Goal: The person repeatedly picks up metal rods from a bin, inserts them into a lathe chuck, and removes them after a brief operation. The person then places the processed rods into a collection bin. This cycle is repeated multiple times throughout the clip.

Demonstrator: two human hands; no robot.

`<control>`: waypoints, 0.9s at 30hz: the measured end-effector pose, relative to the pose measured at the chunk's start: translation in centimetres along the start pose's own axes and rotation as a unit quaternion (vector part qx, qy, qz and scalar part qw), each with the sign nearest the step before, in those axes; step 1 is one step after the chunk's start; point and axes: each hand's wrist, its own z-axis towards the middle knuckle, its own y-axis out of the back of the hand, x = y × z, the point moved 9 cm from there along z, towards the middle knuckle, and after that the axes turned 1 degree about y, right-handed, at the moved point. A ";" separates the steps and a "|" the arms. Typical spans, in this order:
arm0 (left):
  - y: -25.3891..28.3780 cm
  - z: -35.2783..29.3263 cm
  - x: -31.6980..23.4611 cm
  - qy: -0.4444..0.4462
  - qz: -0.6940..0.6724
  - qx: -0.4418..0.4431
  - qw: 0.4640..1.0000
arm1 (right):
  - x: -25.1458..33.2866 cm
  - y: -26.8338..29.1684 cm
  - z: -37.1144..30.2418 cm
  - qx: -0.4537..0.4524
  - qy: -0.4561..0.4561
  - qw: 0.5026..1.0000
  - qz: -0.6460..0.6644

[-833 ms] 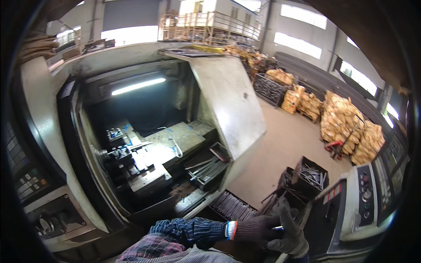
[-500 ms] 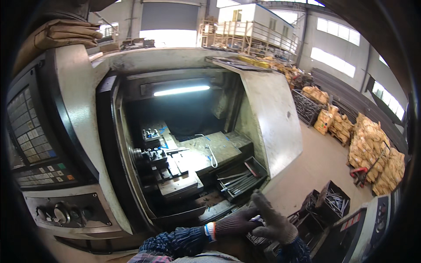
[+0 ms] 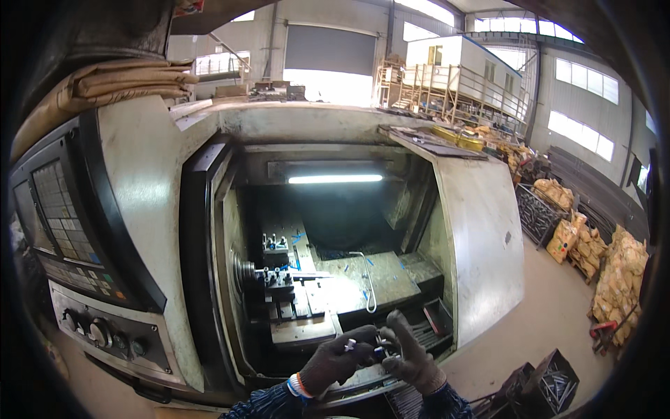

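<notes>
My left hand [image 3: 331, 364], in a dark glove, is closed on a small shiny metal part [image 3: 350, 344] that sticks out between its fingers. Close beside it, my right hand [image 3: 417, 364] in a grey glove curls its thumb and fingers round another small metal piece [image 3: 381, 351]; the exact shape is too small to tell. Both hands are at the front of a lathe's open bay. Behind them are the tool post [image 3: 279, 279] with clamped tools, the chuck [image 3: 244, 271] and a bent white coolant tube [image 3: 368, 283].
A tray of metal rods [image 3: 436, 325] sits inside the bay at right. The control panel [image 3: 66, 223] stands at left, the sliding door [image 3: 488, 244] at right. Bins of metal parts [image 3: 555, 384] are low on the right. Wrapped bundles [image 3: 621, 279] and a pallet truck [image 3: 601, 334] lie beyond.
The view has swung left, toward the machine. My hands have come up in front of the bay, and shiny metal pieces now show in them. My right hand's fingers have curled in.
</notes>
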 end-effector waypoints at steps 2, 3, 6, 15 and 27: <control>1.9 1.8 0.5 -0.011 -0.044 -0.051 0.998 | -3.5 -0.3 -0.8 0.069 -0.100 0.991 0.064; 1.9 2.6 -0.1 -0.054 -0.075 -0.068 0.993 | -4.7 -1.1 -1.6 0.094 -0.158 0.974 0.129; 0.5 5.4 1.0 -0.097 -0.203 -0.028 0.974 | -8.4 -2.8 -2.9 0.126 -0.173 0.967 0.139; -2.1 11.0 2.8 -0.048 -0.074 0.012 0.996 | -14.4 0.7 -2.5 0.071 -0.218 0.933 0.278; 4.0 9.3 2.2 0.003 -0.013 -0.067 0.998 | -15.1 -0.4 0.1 0.010 -0.268 0.941 0.207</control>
